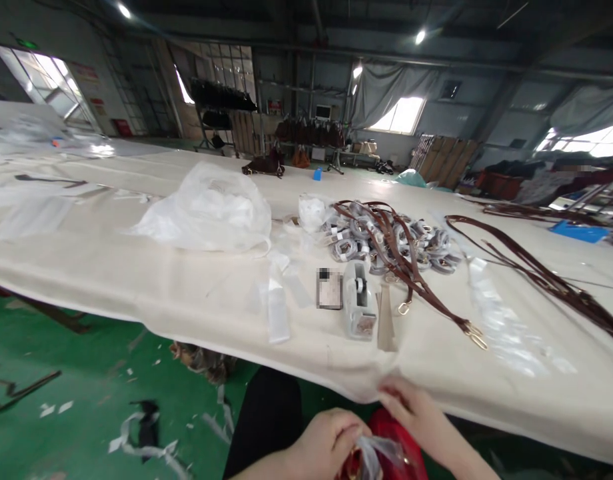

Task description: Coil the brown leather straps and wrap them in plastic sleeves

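Note:
At the bottom of the view, my left hand [331,437] is closed around a plastic-wrapped strap [369,457], with brown and gold-coloured metal showing through the clear film. My right hand [419,417] is slightly blurred near the table's front edge, its fingers bent and apart, with nothing visible in them. Red cloth [394,440] lies between and below both hands. On the table ahead stand a grey tape dispenser [360,303] and a flat card-like item [329,289], partly blurred out. Beside the dispenser lies a flat beige strip [386,319].
A pile of wrapped, coiled straps [436,250] lies under loose brown straps [401,257] with gold clasps. More brown straps [536,267] and clear plastic sleeves [501,320] are to the right. A large white plastic bag [211,210] sits left on the cream-covered table [111,267].

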Motion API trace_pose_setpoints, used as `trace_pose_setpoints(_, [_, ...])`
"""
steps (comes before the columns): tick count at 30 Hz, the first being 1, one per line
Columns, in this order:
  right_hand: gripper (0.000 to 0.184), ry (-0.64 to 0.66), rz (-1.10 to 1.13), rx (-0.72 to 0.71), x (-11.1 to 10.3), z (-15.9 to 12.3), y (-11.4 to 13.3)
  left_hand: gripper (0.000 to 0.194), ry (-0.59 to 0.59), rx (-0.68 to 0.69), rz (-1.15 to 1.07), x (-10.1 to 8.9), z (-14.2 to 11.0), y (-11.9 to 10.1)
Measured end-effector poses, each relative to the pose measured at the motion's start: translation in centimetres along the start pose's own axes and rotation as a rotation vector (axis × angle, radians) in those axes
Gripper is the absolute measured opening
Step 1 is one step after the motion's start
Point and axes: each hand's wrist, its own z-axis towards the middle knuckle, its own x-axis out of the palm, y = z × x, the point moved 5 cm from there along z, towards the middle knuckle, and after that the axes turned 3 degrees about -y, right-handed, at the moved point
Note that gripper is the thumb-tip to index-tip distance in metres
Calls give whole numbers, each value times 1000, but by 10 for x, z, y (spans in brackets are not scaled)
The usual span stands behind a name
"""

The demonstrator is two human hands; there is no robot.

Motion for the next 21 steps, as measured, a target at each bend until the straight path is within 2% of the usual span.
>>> trace_pose_setpoints(1, [29, -155, -157, -69, -14, 11, -3, 39, -12, -25, -6, -1, 0, 0])
trace_pose_setpoints(3, [31, -289, -300, -134, -29, 33, -11, 43, -31, -55, -19, -3, -2, 0])
trace_pose_setpoints(7, [39, -306, -405, -225, -24, 62, -18, 43, -73, -22, -56, -9, -6, -2])
trace_pose_setpoints(9, [33, -307, -441, -247, -19, 67, -18, 39, -95, -37, -114, -11, -9, 1])
trace_pose_setpoints(12, [24, -313, -470, -276, -17, 67, -17, 36, -139, -149, -282, -12, -16, 16])
trace_pose_setpoints(15, [25, -401, -496, -264, -30, 58, -12, 36, -185, -278, -457, -9, -23, 33])
trace_pose_setpoints(17, [28, -557, -527, -202, -51, 42, -3, 33, -211, -294, -473, -10, -26, 37])
trace_pose_setpoints(20, [31, -872, -499, 22, -89, 1, 16, 29, -259, -211, -358, -17, -29, 29])
trace_pose_setpoints(21, [30, -905, -424, 122, -98, -13, 21, 30, -266, -174, -320, -19, -28, 25])
